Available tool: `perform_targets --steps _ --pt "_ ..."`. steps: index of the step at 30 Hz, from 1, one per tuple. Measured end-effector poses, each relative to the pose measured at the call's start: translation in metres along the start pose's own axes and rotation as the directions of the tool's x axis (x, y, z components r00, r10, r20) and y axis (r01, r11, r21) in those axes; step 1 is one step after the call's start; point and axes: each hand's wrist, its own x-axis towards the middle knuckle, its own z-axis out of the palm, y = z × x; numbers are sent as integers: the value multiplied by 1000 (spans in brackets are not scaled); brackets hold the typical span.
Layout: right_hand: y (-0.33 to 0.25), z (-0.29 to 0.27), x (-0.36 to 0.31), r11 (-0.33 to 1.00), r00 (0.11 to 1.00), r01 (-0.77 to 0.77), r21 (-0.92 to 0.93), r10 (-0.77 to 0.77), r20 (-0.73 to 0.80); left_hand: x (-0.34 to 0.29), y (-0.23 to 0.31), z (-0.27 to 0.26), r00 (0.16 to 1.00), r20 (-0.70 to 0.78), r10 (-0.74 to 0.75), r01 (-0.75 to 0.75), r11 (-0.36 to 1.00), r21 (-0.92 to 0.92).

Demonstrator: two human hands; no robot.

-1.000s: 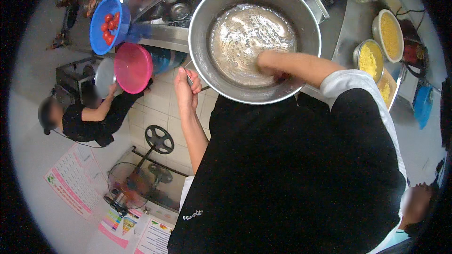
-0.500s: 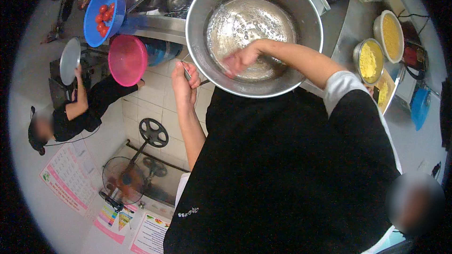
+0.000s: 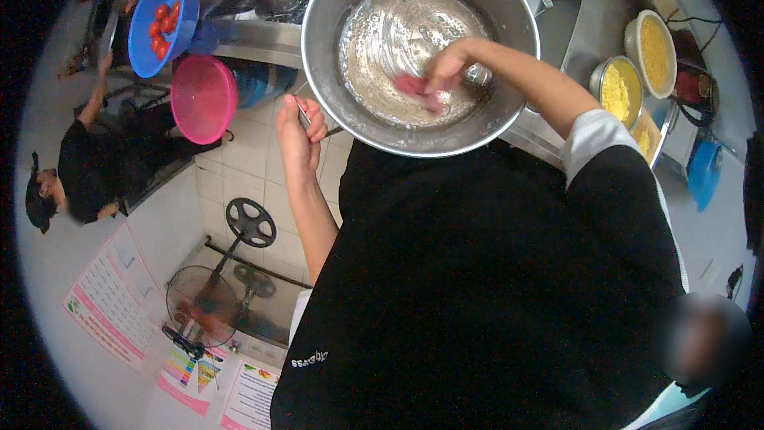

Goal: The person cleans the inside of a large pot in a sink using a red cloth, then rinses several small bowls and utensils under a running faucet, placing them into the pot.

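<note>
The left hand [image 3: 300, 129] grips the rim of the big steel bowl [image 3: 334, 95] to steady it over the counter [image 3: 581, 24] — the right hand [image 3: 447, 72] presses a pink sponge [image 3: 412, 84] against its soapy bottom.

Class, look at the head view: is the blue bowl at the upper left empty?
No. The blue bowl holds several small red tomatoes, clearly visible against its blue inside, next to the pink bowl.
</note>
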Motion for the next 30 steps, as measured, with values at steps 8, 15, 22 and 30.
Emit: perform_targets --steps 8,15,22,30 --pt "-47 -18 -15 940 936 39 -339 -153 -317 -1 3 -1 999 37 6 -5 999 -32" --pt "15 -23 1 497 69 -746 -442 719 692 1 -1 -5 1000 11 -10 11 1000 -22" --pt "-67 32 33 871 469 -309 381 -209 858 2 1 3 1000 -17 7 -6 999 47" --pt "-47 -41 14 895 962 -183 -406 77 -263 1 0 -2 1000 1 -5 5 1000 -13"
